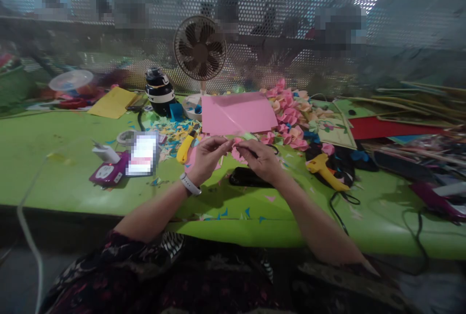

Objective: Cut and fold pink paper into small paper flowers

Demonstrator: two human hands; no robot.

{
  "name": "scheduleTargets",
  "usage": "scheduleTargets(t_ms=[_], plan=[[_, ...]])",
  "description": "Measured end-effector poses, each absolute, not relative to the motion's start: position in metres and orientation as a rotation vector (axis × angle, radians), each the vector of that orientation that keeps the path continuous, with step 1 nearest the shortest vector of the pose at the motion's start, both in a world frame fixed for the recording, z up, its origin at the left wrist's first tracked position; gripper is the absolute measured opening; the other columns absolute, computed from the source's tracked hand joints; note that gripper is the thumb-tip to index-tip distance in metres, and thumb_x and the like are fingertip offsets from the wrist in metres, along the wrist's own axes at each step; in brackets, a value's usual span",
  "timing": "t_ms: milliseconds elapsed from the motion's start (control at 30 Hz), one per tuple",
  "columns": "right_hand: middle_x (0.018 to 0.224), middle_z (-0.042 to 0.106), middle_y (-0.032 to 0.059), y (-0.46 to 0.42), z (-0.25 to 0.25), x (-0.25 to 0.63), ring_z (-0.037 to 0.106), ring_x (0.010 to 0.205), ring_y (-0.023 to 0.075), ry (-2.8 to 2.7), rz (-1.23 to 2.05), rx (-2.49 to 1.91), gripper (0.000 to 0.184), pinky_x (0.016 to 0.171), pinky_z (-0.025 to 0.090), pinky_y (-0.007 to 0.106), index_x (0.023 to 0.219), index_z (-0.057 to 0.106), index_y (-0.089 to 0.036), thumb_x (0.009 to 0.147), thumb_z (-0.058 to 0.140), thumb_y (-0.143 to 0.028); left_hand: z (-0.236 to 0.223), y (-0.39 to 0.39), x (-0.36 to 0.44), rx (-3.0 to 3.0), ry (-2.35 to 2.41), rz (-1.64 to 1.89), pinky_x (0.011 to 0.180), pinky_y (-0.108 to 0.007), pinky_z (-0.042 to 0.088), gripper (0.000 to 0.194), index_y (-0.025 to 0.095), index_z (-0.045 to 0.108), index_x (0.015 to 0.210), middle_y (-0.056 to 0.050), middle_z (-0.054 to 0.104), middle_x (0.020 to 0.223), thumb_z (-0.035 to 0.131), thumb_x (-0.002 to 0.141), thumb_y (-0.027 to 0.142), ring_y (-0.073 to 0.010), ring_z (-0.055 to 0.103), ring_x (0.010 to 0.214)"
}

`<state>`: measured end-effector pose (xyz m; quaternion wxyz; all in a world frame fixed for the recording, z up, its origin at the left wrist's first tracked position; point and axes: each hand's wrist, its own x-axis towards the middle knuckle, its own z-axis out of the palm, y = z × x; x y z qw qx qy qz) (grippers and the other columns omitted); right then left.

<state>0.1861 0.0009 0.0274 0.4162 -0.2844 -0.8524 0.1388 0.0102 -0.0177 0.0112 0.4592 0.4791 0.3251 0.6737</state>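
My left hand (pixel 210 157), with a pale watch on its wrist, is closed in a pinch at one side of a small curled pink paper piece (pixel 237 142). From the other side, my right hand (pixel 261 159) pinches the same piece, so the fingertips of both hands nearly meet. Below the right hand lies a dark, long object (pixel 244 176), partly covered by it. Just left of my left hand rests a yellow-handled cutter (pixel 185 148). Behind the hands is a sheet of pink paper (pixel 238 112), and to its right a heap of pink and peach paper flowers (pixel 289 115).
A yellow glue gun (pixel 327 172) with a black cord lies right. To the left are a lit phone (pixel 142 154), a purple power strip (pixel 106 174) and a black bottle (pixel 160 91). A fan (pixel 200 52) stands behind. Paper scraps (pixel 171 139) litter the green table (pixel 73 144).
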Motion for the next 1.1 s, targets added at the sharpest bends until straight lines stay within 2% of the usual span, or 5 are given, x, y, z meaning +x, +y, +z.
scheduleTargets(t_ms=[167, 367, 800, 933, 1100], plan=[[0.086, 0.071, 0.0033, 0.0024, 0.0302, 0.1873, 0.066, 0.075, 0.0155, -2.147, 0.463, -0.656, 0.019, 0.073, 0.056, 0.029, 0.1, 0.069, -0.022, 0.1, 0.052, -0.031, 0.0038, -0.0133, 0.0086, 1.163, 0.755, 1.585, 0.059, -0.024, 0.048, 0.028, 0.02, 0.078, 0.081, -0.002, 0.073, 0.074, 0.085, 0.07, 0.044, -0.0105, 0.062, 0.064], [0.107, 0.073, 0.0093, -0.0005, 0.0241, 0.1828, 0.068, 0.099, 0.0219, -2.123, 0.31, -0.677, 0.02, 0.086, 0.055, 0.035, 0.111, 0.067, -0.022, 0.095, 0.061, -0.033, 0.0078, -0.0133, 0.0089, 1.148, 0.763, 1.665, 0.055, -0.021, 0.046, 0.03, 0.017, 0.071, 0.063, 0.001, 0.066, 0.061, 0.088, 0.066, 0.042, -0.0076, 0.056, 0.056], [0.097, 0.074, 0.0063, 0.002, 0.0269, 0.1849, 0.068, 0.084, 0.0169, -2.109, 0.525, -0.662, 0.012, 0.074, 0.055, 0.029, 0.1, 0.068, -0.02, 0.095, 0.061, -0.029, 0.0043, -0.0116, 0.0071, 1.178, 0.744, 1.586, 0.056, -0.022, 0.048, 0.026, 0.019, 0.077, 0.076, -0.001, 0.071, 0.069, 0.087, 0.068, 0.042, -0.0093, 0.06, 0.06], [0.107, 0.074, 0.0088, 0.0002, 0.0225, 0.1819, 0.069, 0.096, 0.021, -2.08, 0.401, -0.697, 0.018, 0.083, 0.056, 0.035, 0.108, 0.068, -0.022, 0.092, 0.066, -0.031, 0.0069, -0.012, 0.0078, 1.153, 0.733, 1.669, 0.055, -0.021, 0.046, 0.028, 0.018, 0.071, 0.062, 0.001, 0.065, 0.06, 0.088, 0.067, 0.04, -0.0071, 0.056, 0.055], [0.108, 0.074, 0.0078, -0.0006, 0.0231, 0.1811, 0.07, 0.099, 0.0216, -2.045, 0.43, -0.703, 0.015, 0.089, 0.057, 0.038, 0.106, 0.069, -0.023, 0.096, 0.059, -0.03, 0.0083, -0.0126, 0.0075, 1.178, 0.762, 1.662, 0.057, -0.022, 0.048, 0.027, 0.018, 0.074, 0.071, -0.001, 0.069, 0.067, 0.088, 0.068, 0.041, -0.0089, 0.06, 0.06]])
